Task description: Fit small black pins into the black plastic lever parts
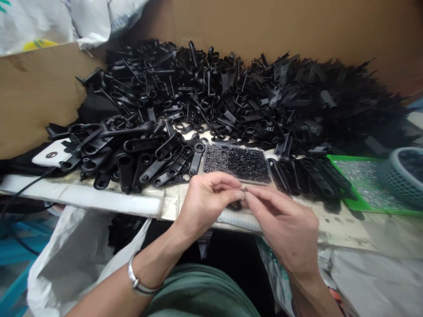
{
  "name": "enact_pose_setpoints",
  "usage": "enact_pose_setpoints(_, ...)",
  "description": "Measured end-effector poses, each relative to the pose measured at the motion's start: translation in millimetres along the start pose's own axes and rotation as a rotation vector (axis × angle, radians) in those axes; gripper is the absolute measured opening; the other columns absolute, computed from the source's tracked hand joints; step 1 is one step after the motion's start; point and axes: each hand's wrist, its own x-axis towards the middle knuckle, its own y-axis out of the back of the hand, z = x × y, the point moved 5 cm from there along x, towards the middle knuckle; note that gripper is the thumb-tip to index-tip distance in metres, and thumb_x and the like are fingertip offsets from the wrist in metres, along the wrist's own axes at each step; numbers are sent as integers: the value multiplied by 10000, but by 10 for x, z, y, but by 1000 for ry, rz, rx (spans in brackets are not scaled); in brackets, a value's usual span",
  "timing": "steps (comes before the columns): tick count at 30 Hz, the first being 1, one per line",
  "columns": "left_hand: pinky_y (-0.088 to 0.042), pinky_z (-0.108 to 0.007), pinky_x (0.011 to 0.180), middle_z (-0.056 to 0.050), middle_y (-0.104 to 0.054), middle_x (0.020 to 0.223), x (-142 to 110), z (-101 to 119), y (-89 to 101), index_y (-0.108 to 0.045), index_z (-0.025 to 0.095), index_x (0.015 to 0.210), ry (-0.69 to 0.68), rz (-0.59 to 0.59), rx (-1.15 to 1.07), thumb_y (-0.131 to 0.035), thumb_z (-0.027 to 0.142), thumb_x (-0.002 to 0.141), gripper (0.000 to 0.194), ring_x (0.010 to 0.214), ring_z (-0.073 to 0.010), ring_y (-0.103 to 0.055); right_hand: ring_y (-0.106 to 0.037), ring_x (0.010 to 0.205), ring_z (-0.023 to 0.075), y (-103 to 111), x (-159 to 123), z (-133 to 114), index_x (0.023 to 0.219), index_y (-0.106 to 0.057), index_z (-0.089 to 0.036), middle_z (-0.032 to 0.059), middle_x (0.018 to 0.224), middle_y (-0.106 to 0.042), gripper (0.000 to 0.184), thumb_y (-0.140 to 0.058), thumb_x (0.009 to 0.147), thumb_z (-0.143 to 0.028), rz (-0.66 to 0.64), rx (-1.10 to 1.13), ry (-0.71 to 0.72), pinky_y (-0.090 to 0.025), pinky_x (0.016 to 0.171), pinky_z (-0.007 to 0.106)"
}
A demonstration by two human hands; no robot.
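My left hand (208,200) and my right hand (282,220) meet fingertip to fingertip over the table's front edge. Both are closed in a pinch around a tiny piece between them, too small to name. Below the fingertips a dark part shows, mostly hidden by my hands. Just beyond them lies a clear shallow box (238,181), holding small metallic pieces on its left side and small black pieces on its right. Left of the box are black plastic arm-shaped parts (125,169) with round ends. More long black parts (317,176) lie to its right.
A large heap of black plastic parts (211,83) fills the back against cardboard (297,26). At right stand a green tray (355,193) of small clear pieces and a grey basket (403,171). A white device (49,152) lies left. A white sack (72,246) hangs open below the table.
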Motion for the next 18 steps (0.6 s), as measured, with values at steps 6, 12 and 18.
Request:
enact_pose_setpoints(6,-553,-194,635,-10,-714,728,-29,71,1,-705,147,770,-45,16,163,-712,78,734,78,669,-127,-674,-671,808,163,-23,20,-47,932,-708,-185,18,934,-715,122,-634,870,-110,-31,-96,144,-547,812,294)
enact_pose_setpoints(12,-535,-174,663,2,-728,798,-51,139,16,-724,169,820,-151,4,418,-671,97,784,97,724,-121,-673,-655,858,157,-78,45,-79,936,-681,-151,42,920,-702,132,-594,879,-69,-91,-154,269,-519,862,288)
enact_pose_setpoints(18,-533,-194,742,7,-733,879,-39,189,37,-708,181,927,-226,-65,600,-638,169,849,105,801,-133,-685,-662,767,162,-48,80,-84,869,-676,-197,19,873,-707,130,-610,855,-86,-32,-123,232,-542,733,292)
